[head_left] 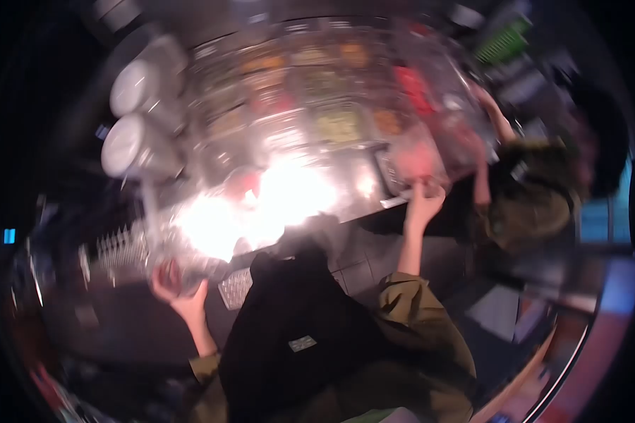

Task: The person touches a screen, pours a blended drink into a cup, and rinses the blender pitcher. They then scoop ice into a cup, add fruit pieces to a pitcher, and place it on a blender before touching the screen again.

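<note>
My right hand (426, 199) is closed on the near edge of a clear plastic container (413, 158) with something red in it, at the right end of the counter. What the red contents are is too blurred to tell. At the counter's front left, my left hand (180, 292) has its fingers curled and thumb apart, around something see-through that motion blur hides. Between my hands, strong glare covers the metal counter (356, 183). A small reddish thing (243, 185) lies beside the glare.
Rows of food containers (339, 125) fill the counter's back. White round tubs (130, 146) stand at left, above a wire rack (120, 247). A co-worker's sleeve (529, 204) and hand (494, 106) are close on the right. A green basket (502, 44) sits at back right.
</note>
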Motion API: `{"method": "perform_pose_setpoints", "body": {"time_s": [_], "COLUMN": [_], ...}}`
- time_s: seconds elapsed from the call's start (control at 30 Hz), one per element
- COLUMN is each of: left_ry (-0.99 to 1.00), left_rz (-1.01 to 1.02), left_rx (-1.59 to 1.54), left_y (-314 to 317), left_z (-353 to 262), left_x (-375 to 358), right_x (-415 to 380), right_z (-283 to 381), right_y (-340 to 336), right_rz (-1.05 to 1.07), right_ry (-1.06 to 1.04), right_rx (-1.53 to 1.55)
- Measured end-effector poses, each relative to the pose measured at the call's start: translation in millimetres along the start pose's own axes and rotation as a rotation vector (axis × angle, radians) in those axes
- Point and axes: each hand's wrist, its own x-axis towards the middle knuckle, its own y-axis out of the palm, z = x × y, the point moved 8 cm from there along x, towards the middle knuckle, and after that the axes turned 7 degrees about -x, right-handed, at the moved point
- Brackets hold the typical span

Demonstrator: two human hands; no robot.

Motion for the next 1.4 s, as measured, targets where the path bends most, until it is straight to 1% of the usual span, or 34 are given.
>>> {"method": "perform_pose_setpoints", "body": {"time_s": [0.03,0.1,0.13,0.2,0.23,0.27,0.3,0.33,0.4,0.43,0.47,0.5,0.53,0.57,0.6,0.63,0.67,0.7,0.77,0.8,0.83,0.87,0.9,0.93,0.97,1.0,1.03,1.07,1.1,1.13,1.17,1.23,1.37,1.4], "left_ry": [-0.103,-0.035,-0.041,0.043,0.089,0.021,-0.207,-0.042,0.163,0.113,0.067,0.016,0.127,0.026,0.011,0.129,0.186,0.204,0.199,0.134,0.069,0.008,0.011,0.052,-0.058,-0.126,-0.096,-0.059,-0.125,-0.056,-0.026,0.037,0.03,-0.007], "left_rz": [-0.044,-0.052,-0.067,-0.029,0.027,0.14,0.139,0.132,0.143,0.207,0.276,0.362,0.306,0.36,0.386,0.414,0.446,0.432,0.541,0.557,0.572,0.51,0.41,0.194,0.086,-0.015,-0.104,-0.154,-0.241,-0.28,-0.307,-0.304,-0.332,-0.325], "left_rx": [-0.016,-0.028,-0.135,-0.055,-0.093,0.267,0.002,-0.024,-0.023,-0.071,-0.121,-0.115,-0.241,-0.248,-0.341,-0.311,-0.211,-0.201,-0.199,-0.295,-0.39,-0.457,-0.441,-0.385,-0.334,-0.34,-0.337,-0.203,-0.275,-0.146,-0.14,-0.042,0.052,0.031], "left_y": [-4,-10,-11,-11,-3,2,12,15,9,12,18,23,27,27,31,34,23,0,-31,-54,-84,-123,-170,-219,-273,-320,-364,-403,-432,-460,-479,-507,-536,-541], "left_z": [5,5,9,38,45,65,66,73,107,113,117,112,116,107,110,115,103,99,90,95,106,118,131,157,161,175,177,151,156,143,129,110,88,92], "left_x": [-2,1,4,17,29,36,39,52,65,78,87,93,99,106,112,117,119,124,124,128,132,136,144,148,151,150,148,150,147,150,152,156,141,133], "right_x": [2,-2,-2,5,-7,-23,-40,-58,-94,-116,-136,-159,-185,-215,-250,-252,-289,-332,-366,-381,-400,-421,-466,-486,-518,-550,-577,-602,-626,-645,-662,-691,-716,-713], "right_z": [-23,-21,-16,-30,-21,-1,12,35,74,82,95,107,123,122,161,127,186,245,219,234,226,225,282,279,303,336,342,357,371,381,385,373,389,378], "right_y": [27,31,23,-7,-24,-44,-63,-84,-124,-143,-164,-185,-199,-220,-219,-236,-210,-193,-173,-149,-120,-92,-47,-6,26,57,90,120,150,177,202,258,290,300], "right_rz": [0.162,0.089,0.083,0.025,0.062,0.059,0.068,0.12,0.241,0.249,0.262,0.28,0.384,0.222,0.26,0.15,0.287,0.419,0.366,0.465,0.553,0.642,0.803,0.968,0.959,1.098,1.079,1.153,1.208,1.233,1.255,1.26,1.173,1.084], "right_ry": [0.188,0.247,0.264,0.271,0.242,0.196,0.189,0.098,-0.046,0.033,-0.089,-0.144,-0.189,0.06,0.09,0.145,0.006,-0.13,0.226,0.128,0.05,-0.029,0.21,0.211,0.29,0.305,0.364,0.301,0.253,0.166,0.08,0.073,0.067,0.125], "right_rx": [0.308,0.426,0.414,0.439,0.403,0.427,0.445,0.39,0.402,0.457,0.431,0.36,0.46,0.612,0.668,0.655,0.667,0.662,0.707,0.664,0.596,0.529,0.727,0.711,0.733,0.805,0.808,0.786,0.815,0.783,0.748,0.832,0.87,0.866]}}
